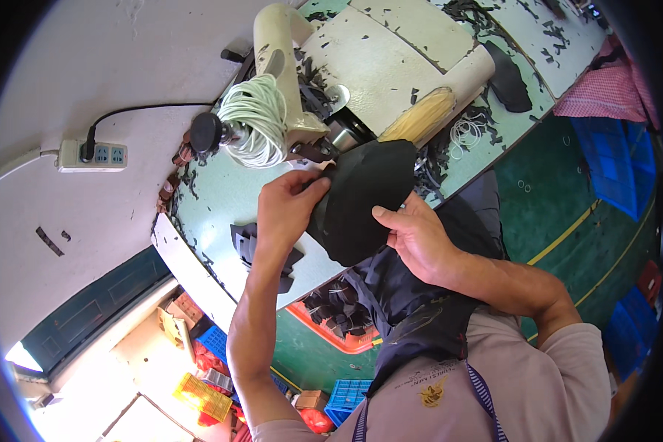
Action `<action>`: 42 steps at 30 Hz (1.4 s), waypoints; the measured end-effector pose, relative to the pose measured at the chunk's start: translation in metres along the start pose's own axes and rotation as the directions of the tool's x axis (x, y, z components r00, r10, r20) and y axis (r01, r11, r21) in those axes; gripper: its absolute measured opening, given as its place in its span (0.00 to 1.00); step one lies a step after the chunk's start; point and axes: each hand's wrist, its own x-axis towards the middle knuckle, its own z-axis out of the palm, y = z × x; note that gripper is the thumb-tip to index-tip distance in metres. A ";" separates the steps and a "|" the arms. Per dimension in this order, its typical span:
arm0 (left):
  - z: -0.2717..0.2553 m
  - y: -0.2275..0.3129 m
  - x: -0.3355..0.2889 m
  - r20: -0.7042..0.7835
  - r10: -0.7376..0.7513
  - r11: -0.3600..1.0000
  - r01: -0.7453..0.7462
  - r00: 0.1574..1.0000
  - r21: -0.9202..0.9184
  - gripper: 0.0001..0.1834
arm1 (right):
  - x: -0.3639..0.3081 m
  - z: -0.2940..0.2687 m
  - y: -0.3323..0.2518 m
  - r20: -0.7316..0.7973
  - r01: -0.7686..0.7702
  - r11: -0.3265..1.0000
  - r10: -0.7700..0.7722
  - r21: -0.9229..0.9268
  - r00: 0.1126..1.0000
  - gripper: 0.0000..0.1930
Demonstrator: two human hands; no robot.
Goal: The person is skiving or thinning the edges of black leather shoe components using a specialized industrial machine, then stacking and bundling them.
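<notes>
A broad, curved black sheet piece, looking like leather or similar material, is held between my two hands in front of a cream sewing-type machine. My left hand pinches its left edge, close beside the metal working parts of the machine. At the piece's right side, my right hand grips with the thumb on top and the fingers underneath, mostly hidden. The far edge of the piece lies near the machine's metal cylinder. Whether it touches the working parts I cannot tell.
A bundle of pale cord loops hangs by a black knob. Black scraps litter the green tabletop. Stacked black pieces lie left of my left forearm. Below the edge stands an orange crate of black pieces. A power strip is at left.
</notes>
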 end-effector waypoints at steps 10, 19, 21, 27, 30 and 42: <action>0.005 -0.012 -0.004 -0.110 0.053 0.981 -0.073 0.992 -0.181 0.16 | 0.002 -0.007 -0.004 -0.001 -0.009 1.000 0.009 -0.016 1.000 0.21; -0.004 -0.015 0.004 -0.055 0.105 0.993 -0.108 0.993 -0.043 0.14 | 0.003 0.000 -0.014 -0.067 0.019 1.000 -0.021 -0.021 0.998 0.21; -0.002 -0.019 -0.007 -0.036 0.063 0.990 -0.067 0.997 -0.121 0.14 | 0.001 -0.006 -0.009 -0.024 -0.002 1.000 0.003 0.022 1.000 0.22; 0.009 -0.006 0.006 -0.195 0.078 0.996 -0.069 0.978 0.057 0.13 | -0.003 -0.003 0.005 0.091 0.011 0.991 -0.024 0.133 0.996 0.23; 0.009 0.002 0.022 -0.206 0.120 0.958 -0.058 0.971 0.281 0.14 | -0.004 0.001 0.000 0.070 0.028 0.989 -0.039 0.146 0.997 0.23; 0.050 0.026 -0.109 0.255 0.567 0.694 -0.621 0.783 0.365 0.24 | -0.026 -0.020 -0.055 0.218 0.174 0.132 0.658 -0.976 0.721 0.27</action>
